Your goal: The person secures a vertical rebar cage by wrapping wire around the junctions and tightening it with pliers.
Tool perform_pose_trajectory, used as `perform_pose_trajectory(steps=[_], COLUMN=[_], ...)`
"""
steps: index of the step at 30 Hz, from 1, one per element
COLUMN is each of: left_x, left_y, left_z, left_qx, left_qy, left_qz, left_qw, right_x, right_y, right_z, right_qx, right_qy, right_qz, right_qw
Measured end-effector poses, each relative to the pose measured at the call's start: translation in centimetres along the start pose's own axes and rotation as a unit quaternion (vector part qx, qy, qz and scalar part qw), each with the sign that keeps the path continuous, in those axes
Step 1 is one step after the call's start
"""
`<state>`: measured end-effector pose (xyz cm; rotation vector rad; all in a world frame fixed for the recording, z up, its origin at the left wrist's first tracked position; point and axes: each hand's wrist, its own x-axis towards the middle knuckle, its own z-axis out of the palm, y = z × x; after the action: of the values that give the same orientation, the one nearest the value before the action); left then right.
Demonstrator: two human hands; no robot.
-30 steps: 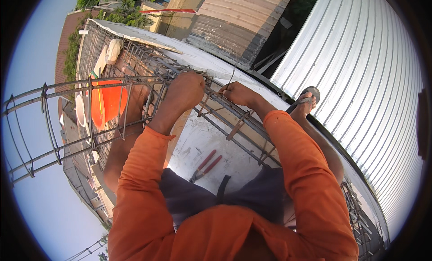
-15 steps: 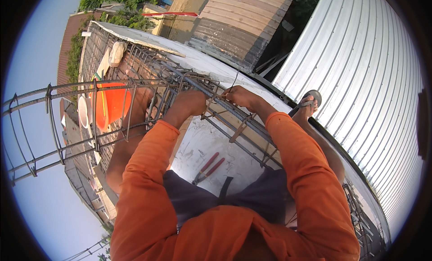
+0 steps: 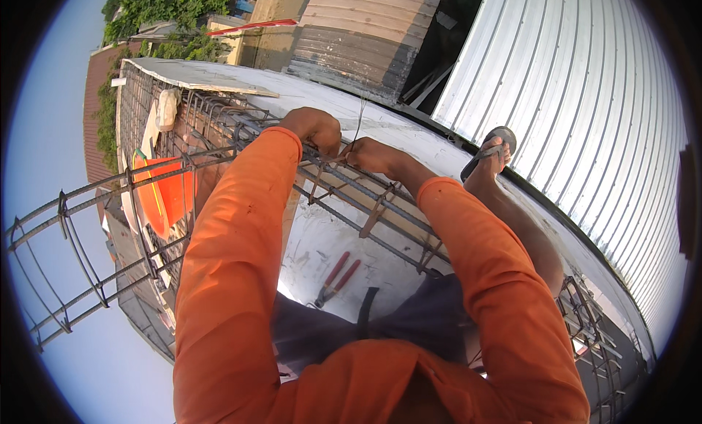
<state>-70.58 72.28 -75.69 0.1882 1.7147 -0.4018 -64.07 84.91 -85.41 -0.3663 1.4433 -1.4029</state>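
My right hand (image 3: 371, 158) is closed in a pinch on thin tie wire (image 3: 361, 118), whose loose strands stick up above the fingers. Just left of it and slightly farther away, my left hand (image 3: 316, 130) is curled into a fist, and what it grips is hidden. Both hands are at the upper bars of a rebar cage (image 3: 375, 216), which has square stirrups along it. Red-handled pincers (image 3: 336, 279) lie on the pale surface between my legs, apart from both hands.
Another rebar cage (image 3: 95, 283) juts out to the left past an orange-red tub (image 3: 178, 190). Corrugated metal roofing (image 3: 570, 117) slopes away on the right, beside my sandalled foot (image 3: 494, 155). More rebar (image 3: 596, 336) stands at the lower right.
My left hand has moved farther away and up over the cage, its arm now stretched out. The right hand stays at the bars with the wire. The view has shifted slightly.
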Motion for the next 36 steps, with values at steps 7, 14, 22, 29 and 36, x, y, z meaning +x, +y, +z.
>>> perform_pose_trajectory(steps=[7, 14, 22, 29, 36], left_x=[3.7, 5.4, 2.7, -0.4, 0.5], left_y=[-0.5, -1.6, -1.3, -0.8, 0.6], left_z=[2.1, 3.4, 3.0, 1.2, 2.4], left_qx=[-0.131, -0.153, -0.149, 0.004, 0.115], left_qy=[-0.031, -0.030, -0.030, 0.112, 0.095], left_qz=[0.055, 0.078, 0.089, 0.145, 0.067], left_qw=[0.989, 0.985, 0.984, 0.983, 0.987], right_x=[0.6, 1.4, 0.4, 0.3, 0.9], right_y=[0.6, 1.7, 0.5, 0.4, 0.8], right_z=[0.0, 0.0, 0.1, 0.0, 0.1], right_qx=[-0.014, -0.027, -0.046, 0.019, 0.001], right_qy=[0.008, 0.022, 0.018, 0.009, 0.006], right_qz=[0.005, -0.044, 0.002, -0.005, -0.009], right_qw=[1.000, 0.998, 0.999, 1.000, 1.000])
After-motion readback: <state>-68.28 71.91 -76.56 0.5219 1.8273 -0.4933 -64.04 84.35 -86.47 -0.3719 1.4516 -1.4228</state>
